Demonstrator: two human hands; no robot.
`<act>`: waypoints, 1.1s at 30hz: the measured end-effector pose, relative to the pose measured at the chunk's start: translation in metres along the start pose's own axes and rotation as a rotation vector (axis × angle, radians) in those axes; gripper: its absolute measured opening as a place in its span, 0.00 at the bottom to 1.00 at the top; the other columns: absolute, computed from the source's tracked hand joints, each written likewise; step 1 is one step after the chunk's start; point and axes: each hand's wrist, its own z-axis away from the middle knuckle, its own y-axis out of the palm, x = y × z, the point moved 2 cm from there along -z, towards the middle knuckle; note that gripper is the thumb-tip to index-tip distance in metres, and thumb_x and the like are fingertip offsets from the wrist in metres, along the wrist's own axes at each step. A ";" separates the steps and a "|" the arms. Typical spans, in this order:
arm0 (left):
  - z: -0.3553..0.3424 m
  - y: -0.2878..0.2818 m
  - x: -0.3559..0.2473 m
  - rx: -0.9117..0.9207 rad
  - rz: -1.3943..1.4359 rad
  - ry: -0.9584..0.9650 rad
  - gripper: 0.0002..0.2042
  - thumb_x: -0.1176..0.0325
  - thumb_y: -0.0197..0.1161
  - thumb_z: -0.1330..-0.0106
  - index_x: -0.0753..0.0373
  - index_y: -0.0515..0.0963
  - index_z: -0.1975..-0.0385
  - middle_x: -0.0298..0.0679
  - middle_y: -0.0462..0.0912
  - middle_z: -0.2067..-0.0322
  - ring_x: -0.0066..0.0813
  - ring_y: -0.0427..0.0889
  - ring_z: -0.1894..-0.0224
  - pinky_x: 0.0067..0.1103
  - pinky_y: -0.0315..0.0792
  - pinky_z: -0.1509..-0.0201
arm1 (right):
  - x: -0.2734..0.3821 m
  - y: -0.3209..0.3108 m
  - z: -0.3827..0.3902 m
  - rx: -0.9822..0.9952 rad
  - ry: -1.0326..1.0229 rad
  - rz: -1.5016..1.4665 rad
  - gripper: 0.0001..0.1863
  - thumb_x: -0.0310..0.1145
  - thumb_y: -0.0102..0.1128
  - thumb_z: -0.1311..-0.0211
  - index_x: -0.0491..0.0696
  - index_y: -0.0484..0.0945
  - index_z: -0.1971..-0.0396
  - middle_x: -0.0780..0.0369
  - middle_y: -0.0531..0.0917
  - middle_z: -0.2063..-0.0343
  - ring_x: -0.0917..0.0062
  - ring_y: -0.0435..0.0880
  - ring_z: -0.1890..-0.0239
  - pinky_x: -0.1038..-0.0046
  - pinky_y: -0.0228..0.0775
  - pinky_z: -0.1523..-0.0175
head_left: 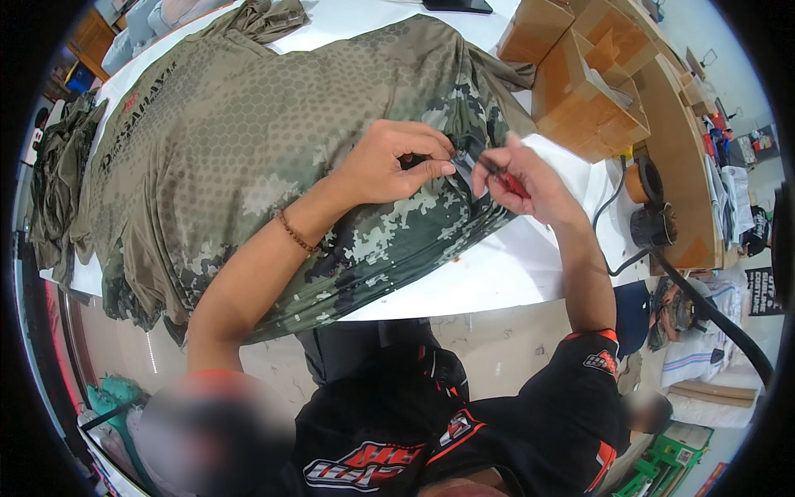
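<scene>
A camouflage shirt (331, 99) in olive and dark green, with a hexagon pattern, lies spread over the white table (546, 257). My left hand (393, 161) is closed in a pinch on the shirt's dark green edge, thumb against fingers. Close to its right, my right hand (530, 178) is closed around small red-handled snips (515, 185), slightly blurred. Their tips point toward the pinched cloth; whether they touch it I cannot tell. Between the hands shows a small pale patch (469, 161) at the fabric, too blurred to name.
Open cardboard boxes (588, 91) stand at the back right. Tape rolls (644, 180) and a black cable (613, 215) lie near the right edge. More dark garments (62, 182) hang at the far left. A dark flat device (458, 5) rests at the back. Another person (683, 306) is at far right.
</scene>
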 end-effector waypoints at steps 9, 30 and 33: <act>-0.001 -0.001 -0.002 0.012 -0.010 0.020 0.03 0.73 0.75 0.37 0.65 0.89 0.66 0.43 0.91 0.62 0.32 0.89 0.64 0.25 0.80 0.59 | -0.014 0.000 -0.008 -0.047 0.203 0.018 0.29 0.58 0.49 0.20 0.47 0.76 0.73 0.77 0.59 0.87 0.91 0.52 0.88 0.78 0.38 0.82; -0.001 0.006 -0.010 -0.037 -0.124 -0.282 0.08 0.69 0.80 0.41 0.65 0.91 0.67 0.39 0.90 0.74 0.20 0.85 0.74 0.19 0.77 0.68 | -0.014 -0.003 -0.010 -0.239 -0.212 -0.076 0.30 0.59 0.45 0.18 0.47 0.77 0.70 0.75 0.60 0.87 0.91 0.52 0.86 0.81 0.40 0.81; -0.001 0.005 -0.008 -0.068 -0.060 -0.411 0.09 0.68 0.80 0.41 0.66 0.91 0.65 0.39 0.91 0.74 0.17 0.84 0.73 0.18 0.77 0.67 | -0.012 -0.003 -0.008 -0.155 -0.167 -0.042 0.32 0.60 0.41 0.18 0.46 0.76 0.69 0.74 0.61 0.87 0.91 0.55 0.86 0.82 0.43 0.81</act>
